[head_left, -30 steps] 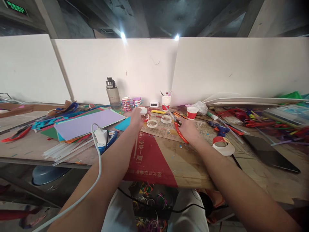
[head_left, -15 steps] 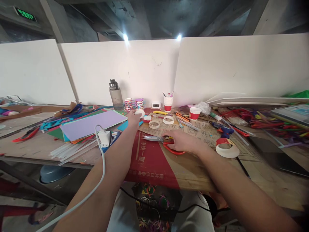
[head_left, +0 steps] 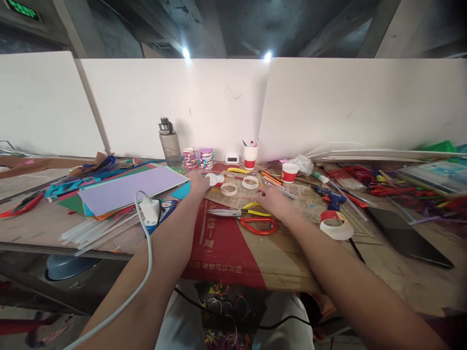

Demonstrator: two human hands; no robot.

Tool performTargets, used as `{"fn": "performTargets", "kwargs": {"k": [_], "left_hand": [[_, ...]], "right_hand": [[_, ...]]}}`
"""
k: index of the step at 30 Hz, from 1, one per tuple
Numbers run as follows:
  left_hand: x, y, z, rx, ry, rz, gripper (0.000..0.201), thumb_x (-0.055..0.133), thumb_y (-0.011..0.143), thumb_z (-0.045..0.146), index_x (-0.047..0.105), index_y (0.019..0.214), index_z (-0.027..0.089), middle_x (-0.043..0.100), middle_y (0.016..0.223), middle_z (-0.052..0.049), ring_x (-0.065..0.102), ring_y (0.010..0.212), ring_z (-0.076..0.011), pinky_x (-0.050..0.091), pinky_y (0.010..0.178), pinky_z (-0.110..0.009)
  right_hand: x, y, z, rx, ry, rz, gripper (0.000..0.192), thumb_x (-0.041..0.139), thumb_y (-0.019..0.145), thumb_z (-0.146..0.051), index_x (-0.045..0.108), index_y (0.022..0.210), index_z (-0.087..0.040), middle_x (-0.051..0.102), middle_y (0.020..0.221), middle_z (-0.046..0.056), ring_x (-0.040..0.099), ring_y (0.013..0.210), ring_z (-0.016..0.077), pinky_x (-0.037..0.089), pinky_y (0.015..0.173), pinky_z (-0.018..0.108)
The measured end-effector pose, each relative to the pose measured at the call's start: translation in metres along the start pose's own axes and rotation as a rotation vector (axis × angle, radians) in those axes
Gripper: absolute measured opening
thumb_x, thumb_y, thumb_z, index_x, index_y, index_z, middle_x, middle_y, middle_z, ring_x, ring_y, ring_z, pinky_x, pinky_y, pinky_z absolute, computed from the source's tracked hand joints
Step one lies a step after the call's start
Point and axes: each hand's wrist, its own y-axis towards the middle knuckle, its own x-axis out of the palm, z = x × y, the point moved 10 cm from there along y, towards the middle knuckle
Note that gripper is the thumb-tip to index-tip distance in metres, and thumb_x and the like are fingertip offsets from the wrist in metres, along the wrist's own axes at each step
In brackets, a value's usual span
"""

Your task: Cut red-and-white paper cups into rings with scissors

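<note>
My left hand (head_left: 199, 183) reaches over the far part of the table, its fingers closed at the edge of a small round white piece (head_left: 210, 179). Just right of that piece lies a red-and-white round piece (head_left: 220, 180). Two white rings, a left ring (head_left: 228, 189) and a right ring (head_left: 250, 183), rest on the brown printed cardboard. My right hand (head_left: 272, 200) hovers with fingers apart and nothing in them. Below it lie scissors (head_left: 233, 213) with a red loop handle and a yellow handle part, blades pointing left.
Colored paper sheets (head_left: 131, 189), a white plug adapter (head_left: 150, 209) and clear sticks lie left. Behind stand a bottle (head_left: 170, 146), stacked paper cups (head_left: 250, 158) and a red-and-white cup (head_left: 290, 172). A tape roll (head_left: 337, 226), glue gun (head_left: 333, 198) and dark flat device (head_left: 408, 236) lie right.
My right hand has let go of the scissors and lifted off them. My left hand has brought the round white piece down and closer to the red-and-white one. The view has shifted slightly.
</note>
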Motion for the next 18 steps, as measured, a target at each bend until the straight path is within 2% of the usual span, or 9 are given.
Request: {"fn": "performTargets", "kwargs": {"k": [2, 4, 8, 11, 15, 18], "left_hand": [[-0.004, 0.001, -0.001, 0.013, 0.047, 0.014, 0.023, 0.067, 0.057, 0.002, 0.069, 0.073, 0.018, 0.072, 0.085, -0.008, 0.068, 0.085, -0.0261, 0.053, 0.075, -0.034], [-0.007, 0.001, 0.0, 0.021, 0.099, 0.017, 0.023, 0.068, 0.054, 0.001, 0.066, 0.066, 0.02, 0.069, 0.077, -0.007, 0.068, 0.088, -0.0293, 0.052, 0.081, -0.037], [-0.011, -0.001, 0.005, 0.039, 0.197, 0.023, 0.022, 0.069, 0.054, 0.001, 0.061, 0.057, 0.021, 0.068, 0.075, -0.008, 0.065, 0.099, -0.0339, 0.046, 0.098, -0.044], [-0.011, -0.003, 0.011, 0.046, 0.256, 0.032, 0.022, 0.07, 0.057, 0.004, 0.058, 0.055, 0.022, 0.069, 0.078, -0.01, 0.062, 0.11, -0.0362, 0.038, 0.108, -0.049], [-0.013, -0.009, 0.028, 0.096, 0.337, 0.092, 0.016, 0.073, 0.063, 0.01, 0.062, 0.062, 0.021, 0.072, 0.095, -0.015, 0.053, 0.126, -0.0392, 0.032, 0.113, -0.054], [-0.004, -0.017, 0.048, 0.222, 0.26, 0.06, 0.007, 0.071, 0.071, 0.014, 0.068, 0.073, 0.02, 0.073, 0.1, -0.013, 0.057, 0.121, -0.0354, 0.029, 0.115, -0.053]], "right_hand": [[0.015, 0.004, 0.003, 0.019, -0.011, -0.087, 0.024, 0.064, 0.093, -0.038, 0.076, 0.097, -0.017, 0.076, 0.096, 0.01, 0.069, 0.09, 0.0197, 0.05, 0.079, 0.027], [0.022, 0.006, 0.006, 0.051, 0.0, -0.121, 0.023, 0.064, 0.093, -0.038, 0.076, 0.092, -0.018, 0.077, 0.094, 0.01, 0.069, 0.088, 0.0194, 0.049, 0.076, 0.026], [0.022, 0.011, 0.008, 0.113, 0.026, -0.133, 0.028, 0.067, 0.09, -0.045, 0.076, 0.093, -0.019, 0.076, 0.093, 0.01, 0.069, 0.085, 0.0206, 0.049, 0.072, 0.028], [0.023, 0.014, 0.002, 0.118, 0.051, -0.146, 0.021, 0.072, 0.085, -0.038, 0.076, 0.092, -0.019, 0.076, 0.094, 0.01, 0.07, 0.086, 0.0214, 0.049, 0.073, 0.029], [0.026, 0.016, -0.004, 0.116, 0.087, -0.129, 0.009, 0.068, 0.085, -0.02, 0.076, 0.085, -0.017, 0.075, 0.091, 0.011, 0.07, 0.09, 0.0225, 0.05, 0.078, 0.03], [0.019, 0.018, -0.001, 0.121, 0.144, -0.069, 0.013, 0.063, 0.088, -0.018, 0.075, 0.088, -0.016, 0.075, 0.091, 0.011, 0.069, 0.089, 0.0211, 0.05, 0.08, 0.029]]}}
